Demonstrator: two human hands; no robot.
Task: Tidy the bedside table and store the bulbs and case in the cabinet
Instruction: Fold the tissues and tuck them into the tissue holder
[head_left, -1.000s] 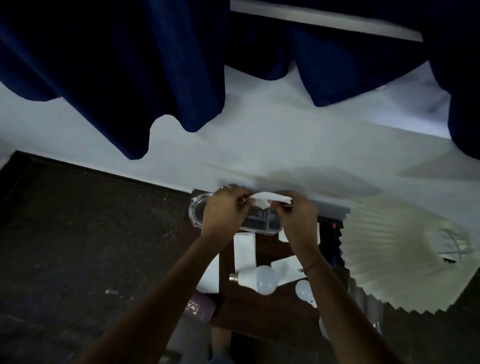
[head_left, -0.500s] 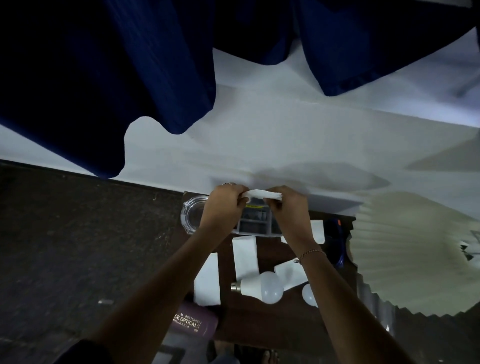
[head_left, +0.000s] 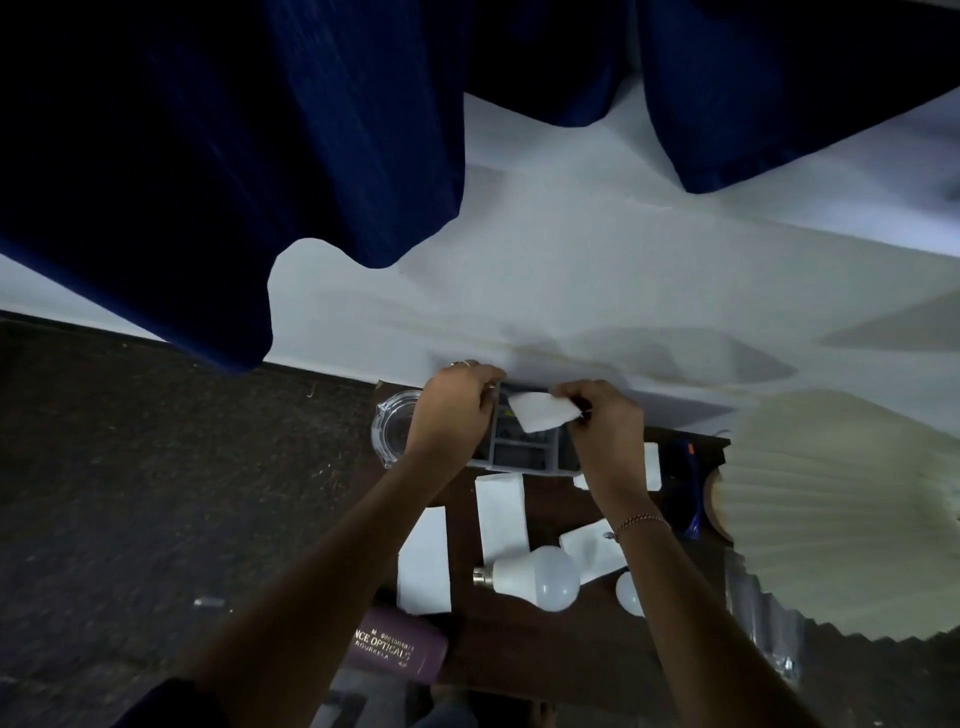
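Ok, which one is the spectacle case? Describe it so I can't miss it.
Start at the dark wooden bedside table, left of the pleated lampshade. Go to its near-left corner, below the white boxes. The case is the maroon one with white "OPTICALS" lettering, overhanging the edge; everything nearby is plain white.

Your right hand (head_left: 605, 431) pinches a white paper scrap (head_left: 543, 411) above the gray organizer (head_left: 524, 452); your left hand (head_left: 452, 415) curls beside it. On the dark tabletop (head_left: 545, 649), a bulb (head_left: 540, 578) lies near paper strips (head_left: 500, 512).
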